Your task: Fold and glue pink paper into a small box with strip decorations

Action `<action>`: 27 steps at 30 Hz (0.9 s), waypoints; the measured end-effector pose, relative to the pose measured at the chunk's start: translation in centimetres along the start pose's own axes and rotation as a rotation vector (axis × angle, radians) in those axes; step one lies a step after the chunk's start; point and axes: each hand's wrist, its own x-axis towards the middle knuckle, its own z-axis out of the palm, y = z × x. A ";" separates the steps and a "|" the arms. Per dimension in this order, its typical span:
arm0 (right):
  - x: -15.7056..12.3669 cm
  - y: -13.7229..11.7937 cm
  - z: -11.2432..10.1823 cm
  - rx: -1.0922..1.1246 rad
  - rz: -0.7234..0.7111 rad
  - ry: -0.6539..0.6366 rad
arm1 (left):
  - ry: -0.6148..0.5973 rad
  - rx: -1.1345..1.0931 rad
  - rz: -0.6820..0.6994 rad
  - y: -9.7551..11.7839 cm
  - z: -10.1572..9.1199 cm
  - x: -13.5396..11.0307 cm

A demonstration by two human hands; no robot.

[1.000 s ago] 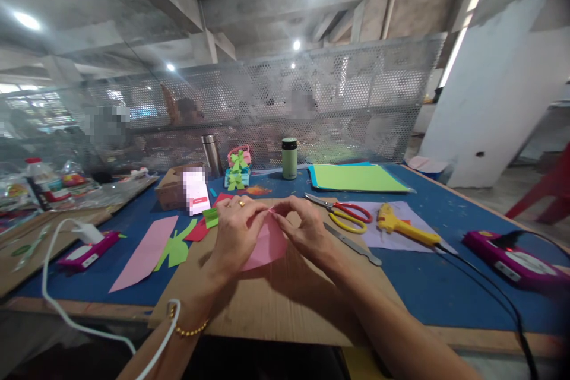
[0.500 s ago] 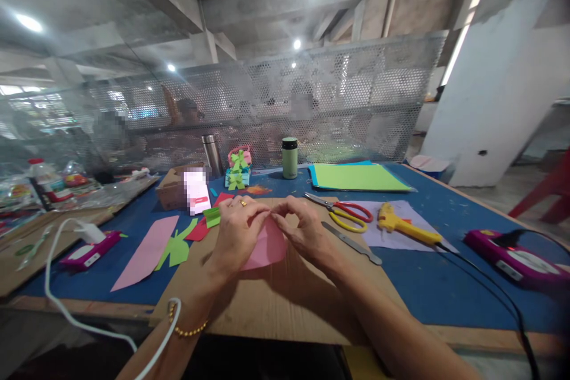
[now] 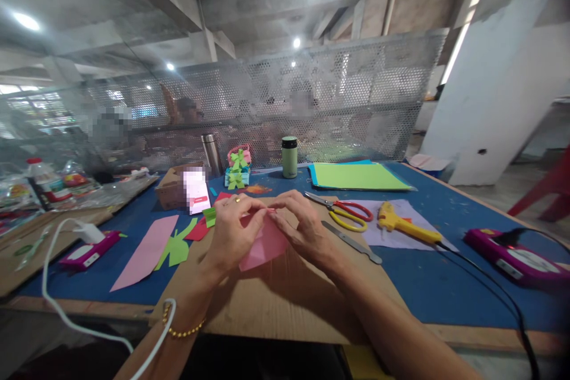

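Note:
My left hand [image 3: 231,233] and my right hand [image 3: 300,228] meet over a brown cardboard sheet [image 3: 276,303] and pinch the top edge of a pink paper piece [image 3: 265,244] between fingertips. The paper hangs down between both hands, just above the cardboard. My left hand wears a ring and a gold bead bracelet [image 3: 182,329]. Both hands are closed on the paper.
Red and yellow scissors [image 3: 345,212], a metal ruler [image 3: 351,242] and a yellow glue gun [image 3: 403,222] lie to the right. Green paper sheets [image 3: 356,177], a green flask [image 3: 289,158], paper bows [image 3: 237,170], pink and green scraps [image 3: 146,252] and purple devices [image 3: 516,258] surround them. People sit behind the mesh screen [image 3: 312,95].
Both hands lifted slightly and drew closer together, and the pink paper tilted, its lower edge now showing as a sharper angle.

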 end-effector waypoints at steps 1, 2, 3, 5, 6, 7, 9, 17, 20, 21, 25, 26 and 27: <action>0.0 0.0 0.0 -0.009 -0.001 -0.001 | -0.001 -0.012 -0.005 0.0 -0.1 0.0; 0.0 -0.1 0.0 -0.018 0.000 0.001 | -0.003 -0.025 -0.008 0.0 -0.1 0.1; 0.0 -0.1 0.0 -0.022 0.001 0.009 | -0.006 -0.037 -0.011 -0.1 -0.2 0.2; 0.0 -0.3 -0.1 0.000 0.017 0.008 | -0.020 -0.067 -0.016 -0.2 -0.3 0.3; 0.0 -0.5 -0.2 0.028 0.038 -0.002 | -0.030 -0.083 -0.020 -0.2 -0.3 0.3; 0.1 -0.6 -0.3 0.060 0.068 -0.013 | -0.041 -0.098 -0.023 -0.3 -0.4 0.3; 0.2 -0.6 -0.6 0.114 0.142 -0.030 | -0.063 -0.117 -0.030 -0.4 -0.4 0.3; 0.8 0.0 -1.5 0.215 0.251 -0.104 | -0.191 -0.179 -0.025 -1.0 -0.9 0.7; 0.9 -0.4 -1.9 0.241 0.259 -0.136 | -0.249 -0.251 -0.042 -0.8 -1.3 1.1; 0.9 -0.5 -2.0 0.242 0.261 -0.144 | -0.258 -0.262 -0.047 -0.7 -1.4 1.2; 0.8 -0.8 -2.1 0.210 0.253 -0.160 | -0.284 -0.272 -0.054 -0.4 -1.6 1.2; 0.8 -0.8 -2.1 0.199 0.243 -0.157 | -0.290 -0.275 -0.060 -0.4 -1.6 1.2; 0.8 -0.8 -2.0 0.188 0.233 -0.151 | -0.298 -0.277 -0.067 -0.4 -1.6 1.1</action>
